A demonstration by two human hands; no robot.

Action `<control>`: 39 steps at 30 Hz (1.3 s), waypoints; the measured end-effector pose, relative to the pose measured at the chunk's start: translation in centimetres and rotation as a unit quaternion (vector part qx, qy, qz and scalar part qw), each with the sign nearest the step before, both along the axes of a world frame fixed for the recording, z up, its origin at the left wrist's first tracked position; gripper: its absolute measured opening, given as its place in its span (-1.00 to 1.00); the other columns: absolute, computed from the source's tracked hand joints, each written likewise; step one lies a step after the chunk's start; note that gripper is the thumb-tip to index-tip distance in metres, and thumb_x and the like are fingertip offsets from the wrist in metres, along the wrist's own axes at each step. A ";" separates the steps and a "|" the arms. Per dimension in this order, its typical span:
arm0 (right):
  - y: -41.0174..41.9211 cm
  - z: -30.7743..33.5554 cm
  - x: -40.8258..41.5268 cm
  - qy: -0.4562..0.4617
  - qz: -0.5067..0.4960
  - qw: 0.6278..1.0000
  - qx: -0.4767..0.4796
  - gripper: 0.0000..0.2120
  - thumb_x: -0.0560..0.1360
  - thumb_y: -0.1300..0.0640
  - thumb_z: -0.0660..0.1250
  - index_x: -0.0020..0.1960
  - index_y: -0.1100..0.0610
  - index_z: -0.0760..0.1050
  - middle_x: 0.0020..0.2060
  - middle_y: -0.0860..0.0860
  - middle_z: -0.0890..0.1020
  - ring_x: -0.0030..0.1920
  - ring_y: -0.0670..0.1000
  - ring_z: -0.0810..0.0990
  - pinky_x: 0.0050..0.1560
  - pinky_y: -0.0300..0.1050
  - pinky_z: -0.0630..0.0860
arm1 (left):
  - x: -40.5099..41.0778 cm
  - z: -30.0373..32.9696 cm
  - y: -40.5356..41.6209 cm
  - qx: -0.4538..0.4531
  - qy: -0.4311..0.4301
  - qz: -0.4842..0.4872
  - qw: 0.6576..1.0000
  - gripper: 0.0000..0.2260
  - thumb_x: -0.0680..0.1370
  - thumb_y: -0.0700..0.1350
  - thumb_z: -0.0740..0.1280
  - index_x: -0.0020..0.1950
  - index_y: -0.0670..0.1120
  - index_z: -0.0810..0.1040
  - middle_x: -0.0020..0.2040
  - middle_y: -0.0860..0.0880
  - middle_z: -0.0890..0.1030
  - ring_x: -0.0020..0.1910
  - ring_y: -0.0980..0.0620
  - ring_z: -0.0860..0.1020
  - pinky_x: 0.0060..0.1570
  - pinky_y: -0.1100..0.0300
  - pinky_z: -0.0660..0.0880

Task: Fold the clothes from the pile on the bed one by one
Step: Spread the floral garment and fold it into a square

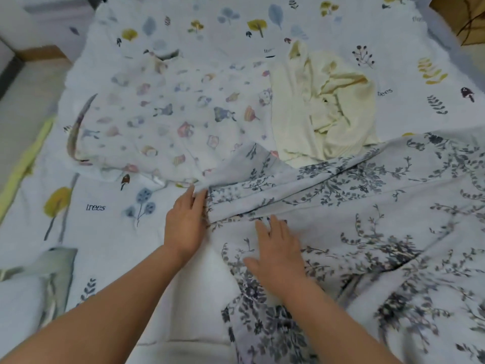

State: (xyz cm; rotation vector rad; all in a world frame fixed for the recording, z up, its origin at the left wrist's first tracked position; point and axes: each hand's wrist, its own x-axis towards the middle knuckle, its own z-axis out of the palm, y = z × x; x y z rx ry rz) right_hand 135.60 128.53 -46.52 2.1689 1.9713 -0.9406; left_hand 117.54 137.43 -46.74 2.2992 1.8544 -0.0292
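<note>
A pale blue garment with a dark floral print [367, 206] lies spread over the right half of the bed. My left hand [186, 222] pinches its folded left edge between thumb and fingers. My right hand [278, 250] lies flat on the same garment with its fingers apart, just right of the left hand. Farther back lie a white garment with small pastel prints [162, 119] and a crumpled cream garment [328, 106], side by side.
The bed sheet [105, 214] is pale with tree and leaf prints. A pillow [31, 285] sits at the near left. The bed's left edge has a yellow trim [23, 164]; floor lies beyond. A brown box [462, 14] stands at the far right corner.
</note>
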 end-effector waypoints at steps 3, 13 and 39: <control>0.7 -1.9 -2.7 -0.034 -0.002 0.999 -0.002 -0.04 0.43 -0.38 0.14 0.49 0.01 -0.40 0.47 0.17 -0.35 0.47 0.24 -0.34 0.39 0.34 -0.22 | -0.7 -1.1 1.7 -0.011 0.007 -0.067 0.998 -0.53 0.50 -0.16 0.30 0.41 -0.08 0.35 0.46 -0.18 0.25 0.38 -0.17 0.27 0.20 0.02 0.33; 0.5 0.5 -3.2 -0.027 -0.018 0.997 0.069 -0.69 0.58 0.24 0.11 0.31 0.11 0.26 0.13 0.09 0.54 0.08 0.09 0.52 -0.11 -0.15 0.39 | -1.6 4.6 3.0 0.054 -0.017 -0.291 0.955 -0.70 0.39 0.11 0.44 -0.15 -0.13 0.63 0.36 -0.10 0.46 0.45 -0.17 0.26 0.40 -0.11 0.05; -0.7 -1.0 -0.8 -0.029 0.087 0.994 -0.057 -0.09 0.54 0.00 0.28 0.48 -0.04 -0.42 0.53 0.08 -0.15 0.52 0.18 -0.10 0.46 0.10 0.08 | -10.5 -0.8 -2.0 -0.163 -0.027 0.211 0.963 -0.81 0.47 -0.03 0.39 -0.09 -0.13 0.48 -0.11 -0.12 0.52 -0.04 -0.15 0.53 -0.10 0.03 0.45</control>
